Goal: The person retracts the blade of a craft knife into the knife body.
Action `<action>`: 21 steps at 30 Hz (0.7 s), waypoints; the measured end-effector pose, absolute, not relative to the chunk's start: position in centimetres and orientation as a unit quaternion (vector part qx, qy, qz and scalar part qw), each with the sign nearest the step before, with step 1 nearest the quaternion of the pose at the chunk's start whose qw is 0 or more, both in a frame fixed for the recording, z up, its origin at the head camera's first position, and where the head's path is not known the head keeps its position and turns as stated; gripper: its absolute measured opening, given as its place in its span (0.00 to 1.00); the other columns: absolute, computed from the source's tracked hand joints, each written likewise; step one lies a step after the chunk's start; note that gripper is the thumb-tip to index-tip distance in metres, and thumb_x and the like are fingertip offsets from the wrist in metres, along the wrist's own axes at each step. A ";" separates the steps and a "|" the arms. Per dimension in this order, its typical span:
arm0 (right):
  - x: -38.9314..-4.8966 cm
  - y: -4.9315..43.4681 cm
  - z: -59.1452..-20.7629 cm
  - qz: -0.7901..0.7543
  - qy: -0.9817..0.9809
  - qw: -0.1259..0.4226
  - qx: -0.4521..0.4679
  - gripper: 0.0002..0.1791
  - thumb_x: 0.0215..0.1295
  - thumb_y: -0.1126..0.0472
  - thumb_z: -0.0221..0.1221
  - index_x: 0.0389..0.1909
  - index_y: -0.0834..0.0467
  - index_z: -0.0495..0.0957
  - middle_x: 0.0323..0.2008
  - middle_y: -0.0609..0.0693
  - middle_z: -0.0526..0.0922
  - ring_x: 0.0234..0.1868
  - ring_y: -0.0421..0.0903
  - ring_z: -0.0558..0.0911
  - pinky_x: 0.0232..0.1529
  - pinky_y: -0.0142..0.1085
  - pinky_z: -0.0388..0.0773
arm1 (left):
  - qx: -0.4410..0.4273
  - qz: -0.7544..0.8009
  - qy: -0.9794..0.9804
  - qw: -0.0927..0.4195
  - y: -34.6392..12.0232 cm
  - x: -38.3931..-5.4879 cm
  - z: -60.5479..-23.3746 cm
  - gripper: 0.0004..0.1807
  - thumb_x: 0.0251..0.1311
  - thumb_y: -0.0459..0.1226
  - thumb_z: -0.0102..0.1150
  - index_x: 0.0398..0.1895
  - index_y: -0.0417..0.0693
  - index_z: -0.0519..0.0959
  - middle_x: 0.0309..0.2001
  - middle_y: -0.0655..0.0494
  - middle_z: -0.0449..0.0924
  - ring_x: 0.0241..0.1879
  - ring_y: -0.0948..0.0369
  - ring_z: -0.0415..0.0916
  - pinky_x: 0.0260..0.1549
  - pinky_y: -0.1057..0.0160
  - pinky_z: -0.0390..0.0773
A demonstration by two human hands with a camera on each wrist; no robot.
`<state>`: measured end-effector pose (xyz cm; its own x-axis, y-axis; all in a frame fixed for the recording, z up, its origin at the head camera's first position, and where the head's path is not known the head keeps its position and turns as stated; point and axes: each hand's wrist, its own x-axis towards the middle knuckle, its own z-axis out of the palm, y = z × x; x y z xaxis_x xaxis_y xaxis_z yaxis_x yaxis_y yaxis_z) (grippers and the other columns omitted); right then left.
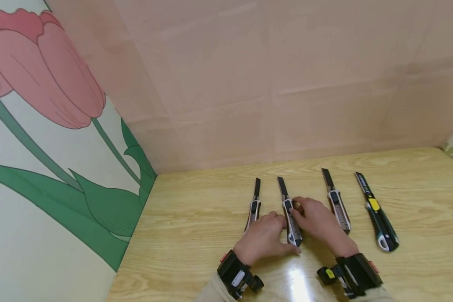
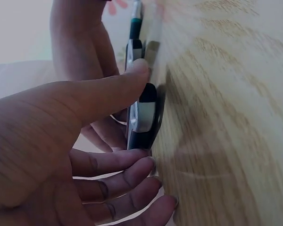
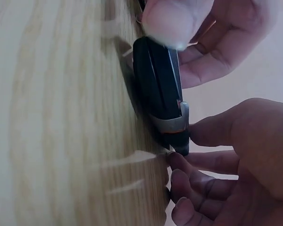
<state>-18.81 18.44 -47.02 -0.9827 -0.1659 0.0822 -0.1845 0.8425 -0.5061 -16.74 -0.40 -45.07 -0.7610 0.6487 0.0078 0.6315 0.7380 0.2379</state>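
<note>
Silver-and-black utility knife (image 1: 290, 222), second from the left, lies on the wooden table (image 1: 188, 218) between my two hands. My right hand (image 1: 318, 220) pinches its right edge with thumb and forefinger. My left hand (image 1: 262, 239) lies along its left side, thumb stretched out by the tail end and fingertips near the tabletop. The right wrist view shows the knife's black tail (image 3: 155, 80) end-on, partly behind the left thumb. Left of it lies another silver-and-black utility knife (image 1: 254, 209), its lower end hidden by my left hand.
A third silver-and-black utility knife (image 1: 339, 207) lies to the right of my right hand. Farther right lies a dark green utility knife (image 1: 379, 218) with a yellow slider. Pinkish sheeting (image 1: 219, 92) hangs behind the table; a tulip-painted wall (image 1: 60, 167) stands at the left.
</note>
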 end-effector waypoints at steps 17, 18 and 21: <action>-18.6 18.1 -46.7 0.255 -0.963 0.044 0.069 0.12 0.64 0.60 0.59 0.42 0.65 0.75 0.22 0.49 0.74 0.20 0.43 0.71 0.18 0.35 0.68 | 0.359 0.108 0.927 0.019 -0.1 -16.7 -45.3 0.22 0.48 0.54 0.68 0.38 0.54 0.72 0.35 0.65 0.66 0.29 0.69 0.65 0.23 0.74 0.67; -18.7 18.1 -46.7 0.255 -0.964 0.045 0.067 0.13 0.64 0.60 0.59 0.43 0.65 0.75 0.22 0.49 0.75 0.21 0.43 0.71 0.18 0.35 0.68 | 0.360 0.111 0.926 0.020 -0.1 -16.7 -45.3 0.22 0.47 0.53 0.68 0.38 0.54 0.72 0.36 0.65 0.66 0.29 0.69 0.65 0.24 0.75 0.67; -18.6 18.1 -46.6 0.257 -0.963 0.047 0.060 0.17 0.64 0.60 0.59 0.47 0.68 0.74 0.23 0.49 0.77 0.21 0.43 0.72 0.19 0.35 0.70 | 0.364 0.115 0.924 0.019 -0.1 -16.8 -45.3 0.21 0.47 0.51 0.69 0.38 0.53 0.72 0.35 0.64 0.66 0.29 0.69 0.65 0.24 0.75 0.67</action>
